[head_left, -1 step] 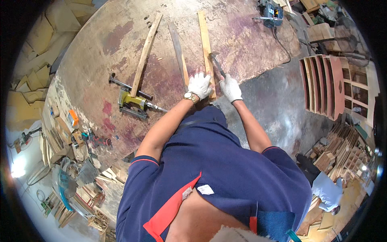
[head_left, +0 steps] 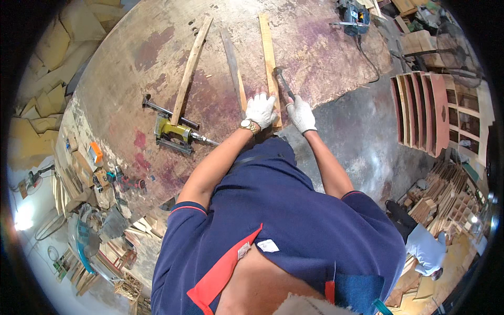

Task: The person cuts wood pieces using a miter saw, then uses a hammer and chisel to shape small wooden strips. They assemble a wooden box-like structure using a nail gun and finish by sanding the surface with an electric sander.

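A pale wooden strip [head_left: 269, 58] lies lengthwise on the worn worktable, its near end by my body. My left hand [head_left: 261, 110], in a white glove with bare fingertips, is closed on the strip's left edge near that end. To its right, my gloved right hand [head_left: 302, 116] is wrapped round the handle of a hammer [head_left: 283, 84]. The hammer's dark head is over the strip, just beyond my left fingers; whether it touches the wood I cannot tell. A darker strip [head_left: 231, 63] runs close to my left hand, and another pale strip [head_left: 191, 68] lies further left.
A yellow-green nail gun [head_left: 176, 131] rests on the table at left, touching a strip. A blue power tool [head_left: 353, 18] with a cord sits at the far right. Curved wooden panels [head_left: 420, 113] stand at right. A person [head_left: 424, 247] is at lower right.
The hammer head has turned and shifted slightly over the strip. My left hand and the strips stay nearly where they were.
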`<state>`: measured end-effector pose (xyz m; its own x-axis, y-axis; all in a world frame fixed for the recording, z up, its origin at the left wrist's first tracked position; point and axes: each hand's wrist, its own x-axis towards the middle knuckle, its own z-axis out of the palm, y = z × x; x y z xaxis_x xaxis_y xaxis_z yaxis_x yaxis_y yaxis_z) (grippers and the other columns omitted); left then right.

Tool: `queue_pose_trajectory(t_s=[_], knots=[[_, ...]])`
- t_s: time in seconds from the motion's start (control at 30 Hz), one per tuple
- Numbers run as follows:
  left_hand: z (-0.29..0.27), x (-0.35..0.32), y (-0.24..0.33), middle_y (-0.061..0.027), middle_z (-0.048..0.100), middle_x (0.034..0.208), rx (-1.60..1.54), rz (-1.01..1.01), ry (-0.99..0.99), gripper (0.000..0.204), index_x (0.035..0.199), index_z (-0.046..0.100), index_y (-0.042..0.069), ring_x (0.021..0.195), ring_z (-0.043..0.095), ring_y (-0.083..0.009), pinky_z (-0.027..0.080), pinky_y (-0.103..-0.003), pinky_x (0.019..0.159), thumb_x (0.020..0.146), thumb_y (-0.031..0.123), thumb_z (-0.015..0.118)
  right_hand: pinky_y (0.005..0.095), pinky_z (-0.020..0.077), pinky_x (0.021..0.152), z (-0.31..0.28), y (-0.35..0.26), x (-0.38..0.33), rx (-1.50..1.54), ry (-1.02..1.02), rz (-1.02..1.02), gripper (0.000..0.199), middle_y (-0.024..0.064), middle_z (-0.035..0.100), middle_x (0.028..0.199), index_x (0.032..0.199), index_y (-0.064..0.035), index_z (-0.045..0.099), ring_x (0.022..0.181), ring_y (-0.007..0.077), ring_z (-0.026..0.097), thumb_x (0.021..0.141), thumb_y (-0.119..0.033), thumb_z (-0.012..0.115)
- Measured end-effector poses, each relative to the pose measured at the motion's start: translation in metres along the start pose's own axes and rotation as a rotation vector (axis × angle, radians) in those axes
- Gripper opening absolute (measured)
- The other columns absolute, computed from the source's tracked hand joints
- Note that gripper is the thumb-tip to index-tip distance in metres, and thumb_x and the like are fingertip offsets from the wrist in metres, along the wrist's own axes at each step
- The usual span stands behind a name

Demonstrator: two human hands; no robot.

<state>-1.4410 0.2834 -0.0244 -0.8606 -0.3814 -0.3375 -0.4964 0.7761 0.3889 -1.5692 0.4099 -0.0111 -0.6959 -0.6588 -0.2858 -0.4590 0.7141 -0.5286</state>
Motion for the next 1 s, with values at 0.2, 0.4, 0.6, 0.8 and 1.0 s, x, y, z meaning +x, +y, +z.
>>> queue_pose_trajectory(t_s=[0.2, 0.4, 0.6, 0.8, 1.0], knots=[[-0.01, 0.027, 0.009, -0.0223, 0.066, 0.11, -0.069, -0.083, 0.118, 0.058, 0.125, 0.049, 0.006, 0.1, 0.069, -0.0383, 0.057, -0.049, 0.079, 0.086, 0.041, 0.071, 0.0537, 0.0487, 0.065, 0.01, -0.002, -0.002, 0.241, 0.213, 0.048, 0.037, 0.0272, 0.064, 0.076, 0.099, -0.0026, 0.061, 0.072, 0.0475, 0.065, 0.103, -0.038, 0.055], [0.004, 0.039, 0.005, -0.0243, 0.067, 0.108, -0.113, -0.126, 0.028, 0.087, 0.148, 0.034, 0.001, 0.09, 0.072, -0.0405, 0.058, -0.052, 0.074, 0.083, 0.043, 0.073, 0.0522, 0.0473, 0.06, -0.014, -0.024, -0.021, 0.249, 0.373, 0.022, 0.031, 0.025, 0.063, 0.071, 0.102, -0.0037, 0.062, 0.065, 0.0455, 0.063, 0.104, -0.034, 0.055], [0.011, 0.039, 0.005, -0.0261, 0.066, 0.113, -0.161, -0.207, 0.022, 0.088, 0.144, 0.034, 0.001, 0.093, 0.072, -0.0425, 0.058, -0.052, 0.077, 0.081, 0.046, 0.074, 0.0558, 0.0483, 0.06, -0.002, -0.013, -0.005, 0.184, 0.425, -0.138, 0.018, 0.0238, 0.064, 0.072, 0.106, -0.0073, 0.057, 0.068, 0.0487, 0.064, 0.101, -0.025, 0.059], [-0.001, 0.046, 0.007, -0.0272, 0.067, 0.113, -0.169, -0.238, 0.01, 0.082, 0.138, 0.036, 0.002, 0.093, 0.072, -0.0449, 0.058, -0.053, 0.078, 0.081, 0.046, 0.075, 0.0593, 0.0501, 0.069, 0.013, 0.007, 0.012, 0.102, 0.099, -0.014, 0.038, 0.0277, 0.067, 0.077, 0.104, -0.0039, 0.061, 0.076, 0.0508, 0.066, 0.102, -0.042, 0.054], [0.005, 0.043, 0.007, -0.0271, 0.069, 0.106, -0.253, -0.28, 0.057, 0.078, 0.133, 0.037, 0.002, 0.093, 0.071, -0.0455, 0.058, -0.052, 0.078, 0.079, 0.04, 0.078, 0.0565, 0.0489, 0.065, -0.004, -0.01, -0.004, 0.174, 0.205, 0.043, 0.037, 0.0268, 0.066, 0.076, 0.104, -0.0038, 0.062, 0.074, 0.0482, 0.066, 0.103, -0.04, 0.055]])
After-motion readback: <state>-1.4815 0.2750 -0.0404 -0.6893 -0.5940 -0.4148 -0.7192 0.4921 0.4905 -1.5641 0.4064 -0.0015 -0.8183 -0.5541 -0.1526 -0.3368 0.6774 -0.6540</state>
